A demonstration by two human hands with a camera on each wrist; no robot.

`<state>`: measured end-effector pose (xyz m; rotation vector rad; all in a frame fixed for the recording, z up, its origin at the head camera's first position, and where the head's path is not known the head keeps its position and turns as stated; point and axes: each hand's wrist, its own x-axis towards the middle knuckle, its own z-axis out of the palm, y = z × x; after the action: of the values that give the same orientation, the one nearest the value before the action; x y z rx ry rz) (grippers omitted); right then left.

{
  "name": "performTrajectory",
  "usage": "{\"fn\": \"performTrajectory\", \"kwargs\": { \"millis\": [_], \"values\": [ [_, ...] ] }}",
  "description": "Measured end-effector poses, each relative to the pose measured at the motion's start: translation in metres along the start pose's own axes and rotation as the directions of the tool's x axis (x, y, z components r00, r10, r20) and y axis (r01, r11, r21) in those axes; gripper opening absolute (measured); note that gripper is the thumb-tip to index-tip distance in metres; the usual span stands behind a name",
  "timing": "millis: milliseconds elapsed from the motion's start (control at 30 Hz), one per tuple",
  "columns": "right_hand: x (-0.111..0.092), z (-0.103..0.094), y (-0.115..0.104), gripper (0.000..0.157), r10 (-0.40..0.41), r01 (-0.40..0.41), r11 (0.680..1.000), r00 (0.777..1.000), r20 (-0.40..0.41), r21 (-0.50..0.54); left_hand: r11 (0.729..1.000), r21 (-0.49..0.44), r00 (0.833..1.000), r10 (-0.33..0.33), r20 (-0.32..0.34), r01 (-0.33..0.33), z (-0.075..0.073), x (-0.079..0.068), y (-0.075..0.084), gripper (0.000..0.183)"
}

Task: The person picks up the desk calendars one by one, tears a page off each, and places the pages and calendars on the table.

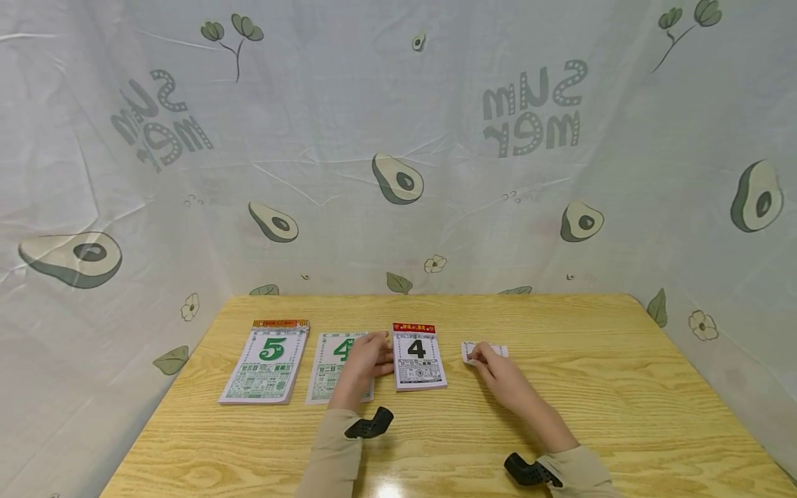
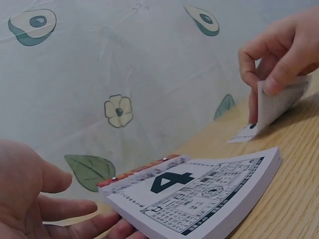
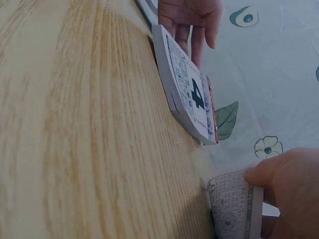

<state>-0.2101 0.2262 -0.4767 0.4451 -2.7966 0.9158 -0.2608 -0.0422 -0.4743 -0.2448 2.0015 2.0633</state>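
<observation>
A small tear-off calendar point(image 1: 420, 370) with a red header and a black 4 lies on the table between the two hands. My left hand point(image 1: 364, 363) is at its left edge, fingers extended and the thumb held apart in the left wrist view, fingertips point(image 2: 102, 221) right at the pad's side. To the right of that calendar, my right hand point(image 1: 501, 377) pinches a loose small calendar sheet point(image 3: 227, 201) between thumb and fingers. The sheet is bent up, its lower part raised, while its numbered end stays low by the tabletop. Part of the sheet's number is hidden by the fingers.
At the left stands a thicker, larger calendar pad point(image 1: 264, 370) with a green 5. Beside it lies a loose sheet point(image 1: 320, 380) with a green 4, partly under my left forearm in view. A patterned curtain point(image 1: 349, 263) hangs behind the wooden table point(image 1: 591, 360).
</observation>
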Motion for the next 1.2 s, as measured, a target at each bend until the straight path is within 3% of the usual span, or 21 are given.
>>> {"fn": "performTrajectory", "kwargs": {
  "millis": [167, 333, 567, 1200],
  "values": [
    [-0.002, 0.002, -0.001, 0.008, -0.021, 0.021, 1.000, 0.996, 0.088, 0.006, 1.000, -0.018, 1.000, 0.002, 0.004, -0.002, -0.002, 0.002, 0.000, 0.047],
    [-0.003, 0.003, 0.000, 0.018, -0.097, 0.101, 0.995, 0.982, 0.163, -0.017, 0.999, -0.051, 1.000, -0.009, 0.003, 0.009, -0.004, 0.004, 0.000, 0.047],
    [-0.004, 0.004, 0.001, 0.016, -0.196, 0.207, 0.977, 0.960, 0.199, -0.040, 0.995, -0.090, 0.999, -0.032, -0.003, 0.031, -0.008, 0.003, 0.001, 0.046],
    [-0.004, 0.004, 0.003, 0.025, -0.210, 0.237, 0.969, 0.938, 0.275, -0.068, 0.998, -0.058, 1.000, -0.013, -0.022, 0.012, -0.014, -0.001, 0.005, 0.049]
  ]
}}
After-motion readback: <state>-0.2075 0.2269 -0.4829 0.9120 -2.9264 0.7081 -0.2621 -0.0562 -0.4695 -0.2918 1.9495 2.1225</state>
